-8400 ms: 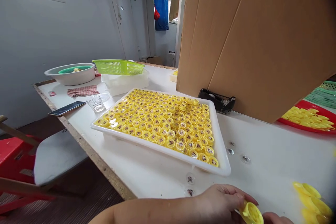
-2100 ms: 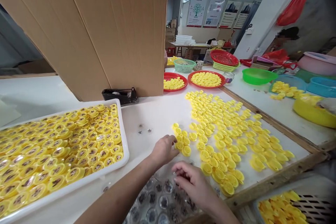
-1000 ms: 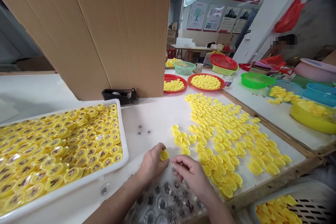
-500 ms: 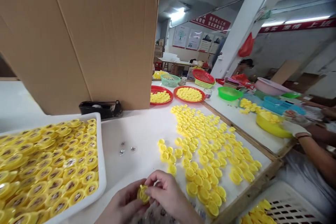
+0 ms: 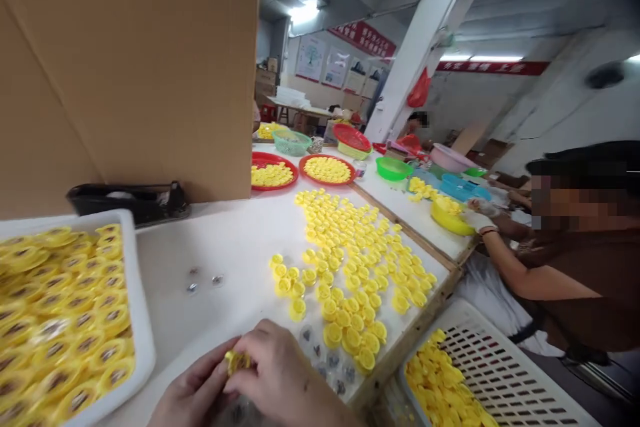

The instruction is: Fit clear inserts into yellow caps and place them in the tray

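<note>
My left hand (image 5: pixel 193 390) and my right hand (image 5: pixel 275 370) meet at the bottom of the view, and a yellow plastic cap (image 5: pixel 237 361) is pinched between their fingers. My fingers hide part of the cap. To the left stands a white tray (image 5: pixel 136 307) of upright yellow caps with dark printed centres. Loose yellow caps (image 5: pixel 345 267) spread over the white table (image 5: pixel 235 260) ahead of my hands. Several small clear discs (image 5: pixel 320 353) lie just beyond my right hand.
A tall cardboard sheet (image 5: pixel 115 73) and a black tape dispenser (image 5: pixel 125 202) stand at the left. Red plates of caps (image 5: pixel 285 170) sit beyond. A co-worker (image 5: pixel 565 267) works at the right, and a white slotted crate (image 5: pixel 480 373) holds yellow caps at the lower right.
My head has turned right, so the tray slides left and a co-worker comes into view. Since a second ago, the cap in my left hand has come between both hands.
</note>
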